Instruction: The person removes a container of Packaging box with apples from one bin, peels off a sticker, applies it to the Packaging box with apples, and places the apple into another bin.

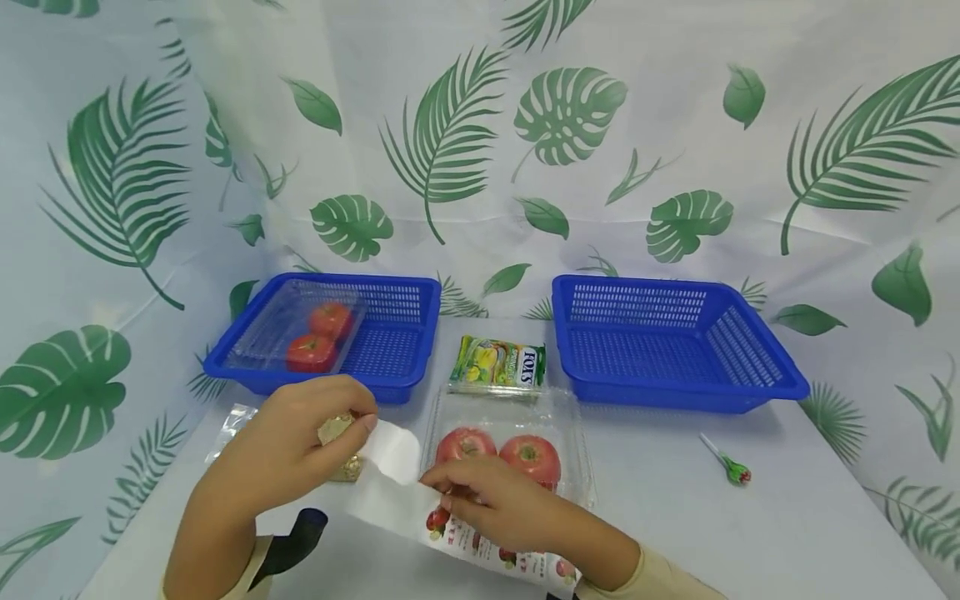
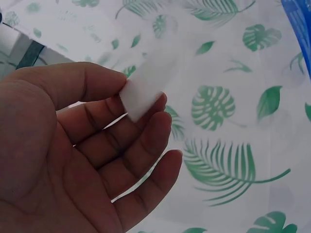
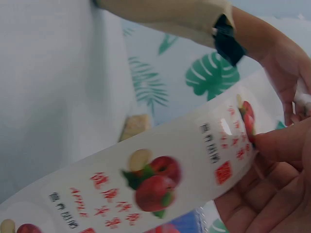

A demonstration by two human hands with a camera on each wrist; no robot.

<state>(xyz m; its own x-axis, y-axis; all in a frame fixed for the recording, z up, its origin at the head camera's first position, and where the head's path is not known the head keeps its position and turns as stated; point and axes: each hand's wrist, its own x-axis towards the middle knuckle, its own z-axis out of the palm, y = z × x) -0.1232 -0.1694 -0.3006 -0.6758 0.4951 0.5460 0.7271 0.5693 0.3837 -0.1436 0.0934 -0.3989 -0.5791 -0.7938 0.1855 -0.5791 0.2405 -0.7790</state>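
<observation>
A long white packet strip printed with red apples stretches between both hands above the table. My left hand pinches its plain white end between thumb and fingers. My right hand pinches the strip further along, thumb on the printed side. Just behind the hands lies a clear clamshell box holding two red fruits. A small beige snack piece sits under the left hand, also seen in the right wrist view as the snack piece.
Two blue baskets stand at the back: the left basket holds a clear box with two red fruits, the right basket holds nothing. A green candy bag lies between them. A lollipop lies at right, a clear wrapper at left.
</observation>
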